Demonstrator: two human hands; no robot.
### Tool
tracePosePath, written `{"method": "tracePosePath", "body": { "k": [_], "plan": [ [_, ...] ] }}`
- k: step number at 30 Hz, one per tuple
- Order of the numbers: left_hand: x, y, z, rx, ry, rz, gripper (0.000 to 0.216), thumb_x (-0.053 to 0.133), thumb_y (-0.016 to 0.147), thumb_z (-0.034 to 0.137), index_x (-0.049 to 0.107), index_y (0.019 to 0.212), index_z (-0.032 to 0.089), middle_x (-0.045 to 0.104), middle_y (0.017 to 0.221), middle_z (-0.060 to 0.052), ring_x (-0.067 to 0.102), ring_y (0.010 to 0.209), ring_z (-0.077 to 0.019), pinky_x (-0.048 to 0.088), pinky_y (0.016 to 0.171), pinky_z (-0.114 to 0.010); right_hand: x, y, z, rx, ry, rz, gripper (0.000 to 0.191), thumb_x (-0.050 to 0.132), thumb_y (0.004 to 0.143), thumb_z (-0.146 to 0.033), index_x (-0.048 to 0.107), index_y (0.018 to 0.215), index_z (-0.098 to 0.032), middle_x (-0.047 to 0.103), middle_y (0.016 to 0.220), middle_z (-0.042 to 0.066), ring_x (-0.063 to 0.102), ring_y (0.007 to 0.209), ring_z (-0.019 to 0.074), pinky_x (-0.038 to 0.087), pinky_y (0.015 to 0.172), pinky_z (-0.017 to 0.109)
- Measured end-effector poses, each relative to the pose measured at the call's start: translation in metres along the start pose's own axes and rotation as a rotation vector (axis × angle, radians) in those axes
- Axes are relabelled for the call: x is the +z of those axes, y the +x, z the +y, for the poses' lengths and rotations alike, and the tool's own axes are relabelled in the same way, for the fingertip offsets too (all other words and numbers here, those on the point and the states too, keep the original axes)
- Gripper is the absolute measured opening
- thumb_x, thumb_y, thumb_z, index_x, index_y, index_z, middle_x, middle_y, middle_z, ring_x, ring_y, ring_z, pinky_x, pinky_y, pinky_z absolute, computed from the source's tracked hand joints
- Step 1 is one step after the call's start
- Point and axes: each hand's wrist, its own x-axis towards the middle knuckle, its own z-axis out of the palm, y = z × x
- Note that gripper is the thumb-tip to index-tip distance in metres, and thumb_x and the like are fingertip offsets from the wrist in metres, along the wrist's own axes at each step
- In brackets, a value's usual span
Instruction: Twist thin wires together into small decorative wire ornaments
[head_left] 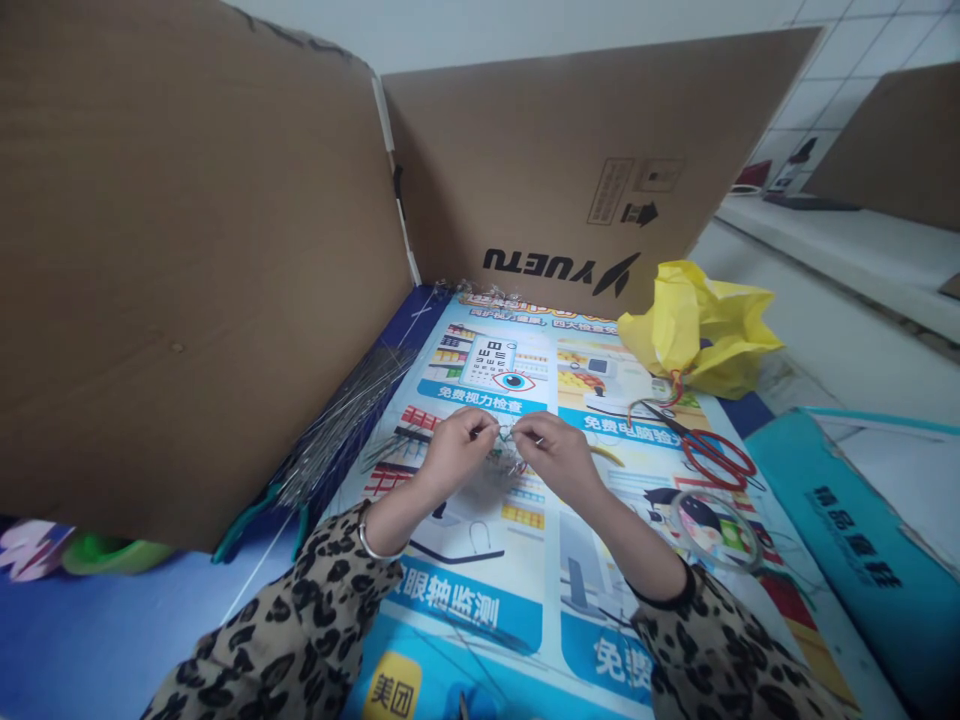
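Note:
Over the printed poster sheet, my left hand and my right hand face each other, almost touching. Each is closed in a pinch, thumb against forefinger. Between the fingertips shows a small thin wire piece, held from both sides; its exact shape is too fine to make out. Just below the fingers is a small glinting, see-through cluster, partly blurred, and I cannot tell whether it hangs from the wire. A bracelet circles my left wrist, a dark band my right.
Cardboard panels wall off the left and back. A bundle of thin metal wires lies left, by teal-handled pliers. On the right are a crumpled yellow wrapping, red-handled scissors, a tape roll and a teal box.

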Motion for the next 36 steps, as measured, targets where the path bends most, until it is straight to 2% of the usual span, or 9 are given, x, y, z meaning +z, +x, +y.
{"method": "tracePosePath", "body": {
  "k": [5, 8, 10, 17, 21, 24, 28, 32, 36],
  "plan": [
    [0.000, 0.000, -0.003, 0.043, 0.041, 0.098, 0.014, 0.052, 0.078, 0.017, 0.057, 0.065, 0.017, 0.060, 0.074, -0.002, 0.055, 0.080, -0.0147, 0.043, 0.075, -0.028, 0.002, 0.000, 0.002, 0.003, -0.034, 0.105, 0.013, 0.052, 0.075, -0.015, 0.064, 0.074, -0.022, 0.063, 0.080, 0.003, 0.059, 0.075, 0.0152, 0.049, 0.061, 0.026],
    [0.000, 0.001, -0.006, 0.027, 0.032, 0.079, 0.015, 0.051, 0.078, 0.017, 0.057, 0.065, 0.017, 0.061, 0.073, -0.002, 0.055, 0.079, -0.0148, 0.043, 0.075, -0.028, 0.001, 0.000, 0.005, -0.047, -0.102, 0.163, 0.012, 0.054, 0.075, -0.017, 0.065, 0.075, -0.022, 0.060, 0.094, 0.006, 0.058, 0.086, 0.0177, 0.049, 0.063, 0.028],
    [0.000, 0.001, -0.007, 0.011, 0.013, 0.058, 0.016, 0.051, 0.079, 0.018, 0.057, 0.064, 0.017, 0.062, 0.073, -0.002, 0.055, 0.080, -0.0149, 0.043, 0.075, -0.028, -0.001, 0.000, 0.005, -0.086, -0.126, 0.174, 0.012, 0.055, 0.075, -0.018, 0.066, 0.075, -0.022, 0.056, 0.100, 0.007, 0.057, 0.085, 0.0174, 0.050, 0.063, 0.029],
    [0.003, 0.000, -0.007, -0.075, -0.050, 0.016, 0.016, 0.051, 0.078, 0.020, 0.057, 0.064, 0.017, 0.063, 0.073, -0.001, 0.058, 0.075, -0.0142, 0.044, 0.071, -0.026, -0.006, 0.001, -0.004, -0.135, -0.153, 0.118, 0.015, 0.051, 0.077, -0.015, 0.063, 0.075, -0.022, 0.058, 0.087, 0.005, 0.057, 0.073, 0.0141, 0.049, 0.059, 0.026],
    [0.004, -0.002, -0.004, -0.077, -0.089, -0.017, 0.016, 0.051, 0.078, 0.021, 0.057, 0.064, 0.018, 0.066, 0.080, -0.001, 0.060, 0.079, -0.0145, 0.044, 0.075, -0.026, -0.009, 0.001, -0.004, -0.166, -0.152, 0.069, 0.015, 0.049, 0.077, -0.014, 0.061, 0.074, -0.022, 0.061, 0.083, 0.004, 0.059, 0.077, 0.0150, 0.049, 0.064, 0.026],
    [0.005, -0.004, -0.002, -0.100, -0.092, -0.037, 0.016, 0.048, 0.081, 0.023, 0.058, 0.069, 0.018, 0.066, 0.080, -0.001, 0.059, 0.078, -0.0141, 0.044, 0.073, -0.025, -0.010, 0.002, -0.005, -0.117, -0.145, 0.034, 0.015, 0.050, 0.077, -0.014, 0.061, 0.074, -0.022, 0.064, 0.080, 0.003, 0.060, 0.075, 0.0149, 0.048, 0.067, 0.027],
    [0.010, -0.007, -0.001, -0.082, -0.052, 0.004, 0.017, 0.045, 0.084, 0.025, 0.057, 0.076, 0.018, 0.063, 0.077, 0.000, 0.057, 0.074, -0.0131, 0.043, 0.070, -0.025, -0.009, 0.003, -0.006, -0.021, -0.146, 0.009, 0.015, 0.050, 0.077, -0.014, 0.061, 0.073, -0.022, 0.065, 0.075, 0.000, 0.059, 0.066, 0.0134, 0.047, 0.064, 0.026],
    [0.016, -0.009, -0.002, -0.032, -0.009, 0.046, 0.015, 0.045, 0.084, 0.021, 0.056, 0.074, 0.018, 0.060, 0.077, -0.001, 0.055, 0.075, -0.0130, 0.042, 0.069, -0.024, -0.007, 0.002, -0.004, -0.060, -0.133, 0.026, 0.015, 0.050, 0.076, -0.013, 0.061, 0.072, -0.022, 0.065, 0.078, 0.002, 0.060, 0.077, 0.0155, 0.047, 0.070, 0.027],
    [0.019, -0.011, -0.003, -0.034, 0.004, 0.078, 0.014, 0.045, 0.084, 0.021, 0.055, 0.075, 0.017, 0.059, 0.075, -0.001, 0.053, 0.074, -0.0126, 0.040, 0.067, -0.024, -0.007, 0.002, -0.002, -0.046, -0.114, 0.030, 0.015, 0.050, 0.075, -0.013, 0.061, 0.074, -0.022, 0.065, 0.081, 0.002, 0.060, 0.079, 0.0156, 0.047, 0.073, 0.028]
  ]
}}
